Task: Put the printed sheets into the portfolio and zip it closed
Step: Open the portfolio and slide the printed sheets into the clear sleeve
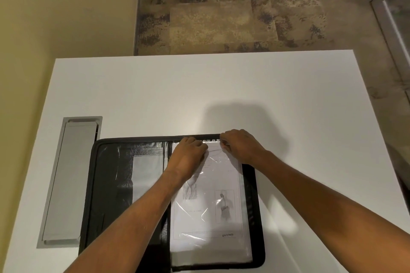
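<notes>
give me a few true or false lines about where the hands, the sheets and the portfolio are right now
1. The portfolio lies open on the white table. True.
2. The printed sheets are on the portfolio's left half. False: they lie on its right half, under a clear plastic cover.
3. Both hands are at the top edge of the sheets. True: the left hand and the right hand are close together there.
4. The portfolio is zipped shut. False: it is spread flat, both inner sides showing.
5. A grey hatch is set into the table to the portfolio's right. False: it is to its left.
</notes>
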Demonstrator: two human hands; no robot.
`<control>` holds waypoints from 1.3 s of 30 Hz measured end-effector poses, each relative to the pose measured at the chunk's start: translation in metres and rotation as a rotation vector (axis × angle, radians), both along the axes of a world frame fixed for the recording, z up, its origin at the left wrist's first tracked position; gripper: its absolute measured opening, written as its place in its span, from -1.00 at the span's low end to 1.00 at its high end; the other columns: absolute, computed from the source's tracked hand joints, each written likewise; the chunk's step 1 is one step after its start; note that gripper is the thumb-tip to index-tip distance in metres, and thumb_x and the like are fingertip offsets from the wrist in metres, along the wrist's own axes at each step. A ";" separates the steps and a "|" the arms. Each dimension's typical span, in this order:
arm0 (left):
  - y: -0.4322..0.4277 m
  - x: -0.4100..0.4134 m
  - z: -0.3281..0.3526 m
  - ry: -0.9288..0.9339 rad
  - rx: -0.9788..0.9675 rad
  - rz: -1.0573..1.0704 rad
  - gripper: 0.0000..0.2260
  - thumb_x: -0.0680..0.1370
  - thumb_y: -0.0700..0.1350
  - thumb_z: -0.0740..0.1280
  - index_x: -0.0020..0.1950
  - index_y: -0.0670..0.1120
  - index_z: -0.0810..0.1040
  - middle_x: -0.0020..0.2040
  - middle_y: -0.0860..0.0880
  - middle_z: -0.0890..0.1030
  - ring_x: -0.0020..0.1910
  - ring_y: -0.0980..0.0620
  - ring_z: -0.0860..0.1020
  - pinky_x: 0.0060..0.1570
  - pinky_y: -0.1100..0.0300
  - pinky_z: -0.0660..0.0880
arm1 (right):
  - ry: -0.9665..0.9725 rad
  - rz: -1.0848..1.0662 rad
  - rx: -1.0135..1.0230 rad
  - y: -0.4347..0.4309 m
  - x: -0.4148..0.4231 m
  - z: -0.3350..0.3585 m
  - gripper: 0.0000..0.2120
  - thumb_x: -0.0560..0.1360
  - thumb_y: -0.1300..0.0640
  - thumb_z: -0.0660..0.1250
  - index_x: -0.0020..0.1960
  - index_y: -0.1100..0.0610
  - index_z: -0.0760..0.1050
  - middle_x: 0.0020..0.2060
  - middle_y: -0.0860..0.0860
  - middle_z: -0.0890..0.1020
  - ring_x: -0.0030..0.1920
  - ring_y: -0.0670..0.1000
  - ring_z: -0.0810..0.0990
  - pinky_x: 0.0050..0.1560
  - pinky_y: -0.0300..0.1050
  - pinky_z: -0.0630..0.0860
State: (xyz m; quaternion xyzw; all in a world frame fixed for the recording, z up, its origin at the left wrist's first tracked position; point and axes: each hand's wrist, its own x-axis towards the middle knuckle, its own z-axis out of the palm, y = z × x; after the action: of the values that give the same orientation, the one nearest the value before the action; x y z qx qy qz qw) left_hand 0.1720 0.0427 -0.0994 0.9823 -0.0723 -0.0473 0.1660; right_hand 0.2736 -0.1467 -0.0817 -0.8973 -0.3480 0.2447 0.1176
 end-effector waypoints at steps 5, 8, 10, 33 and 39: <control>0.002 -0.005 -0.004 0.003 -0.038 0.055 -0.83 0.60 -0.12 0.38 -0.20 -0.05 0.60 -0.32 0.00 0.59 -0.32 -0.05 0.49 -0.28 0.10 0.39 | 0.075 -0.021 0.012 -0.002 -0.002 0.000 -0.85 0.54 0.25 0.22 -0.17 0.10 0.49 -0.29 0.03 0.62 -0.26 0.13 0.58 -0.18 0.07 0.49; 0.005 -0.006 -0.005 0.028 -0.066 0.067 -0.83 0.64 -0.07 0.32 -0.13 -0.04 0.61 -0.26 0.03 0.60 -0.27 -0.01 0.49 -0.25 0.06 0.46 | 0.092 -0.051 0.041 -0.001 -0.005 0.000 -0.85 0.57 0.26 0.20 -0.16 0.11 0.45 -0.26 0.03 0.62 -0.24 0.12 0.57 -0.16 0.06 0.46; 0.006 -0.005 -0.004 0.055 -0.075 0.083 -0.82 0.65 -0.05 0.29 -0.12 -0.03 0.58 -0.26 0.03 0.59 -0.27 0.00 0.47 -0.26 0.06 0.45 | 0.094 -0.066 0.040 -0.001 -0.004 -0.001 -0.86 0.59 0.24 0.21 -0.12 0.10 0.45 -0.25 0.03 0.64 -0.25 0.12 0.60 -0.16 0.07 0.51; 0.025 0.030 0.005 0.307 -0.022 0.174 -0.88 0.61 0.06 0.38 -0.03 0.05 0.65 -0.13 0.12 0.72 -0.17 0.10 0.63 0.05 0.09 0.54 | 0.067 -0.156 -0.054 -0.017 0.001 -0.017 -0.86 0.52 0.22 0.29 -0.11 0.02 0.56 -0.24 -0.08 0.67 -0.11 0.02 0.61 0.32 0.03 0.24; 0.021 0.028 0.001 0.238 -0.119 0.181 -0.90 0.57 0.03 0.43 0.00 0.04 0.67 -0.11 0.13 0.69 -0.14 0.10 0.60 -0.01 0.10 0.50 | -0.139 -0.152 -0.242 -0.018 0.003 -0.016 -0.87 0.57 -0.02 0.33 0.00 -0.01 0.62 -0.01 -0.01 0.59 0.14 0.05 0.51 0.34 0.10 0.25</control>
State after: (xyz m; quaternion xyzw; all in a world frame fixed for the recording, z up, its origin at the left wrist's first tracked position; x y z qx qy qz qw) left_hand 0.2004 0.0638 -0.0981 0.9607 0.0340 -0.1438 0.2351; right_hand 0.2762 -0.1645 -0.0979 -0.9435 -0.2541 0.2128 0.0024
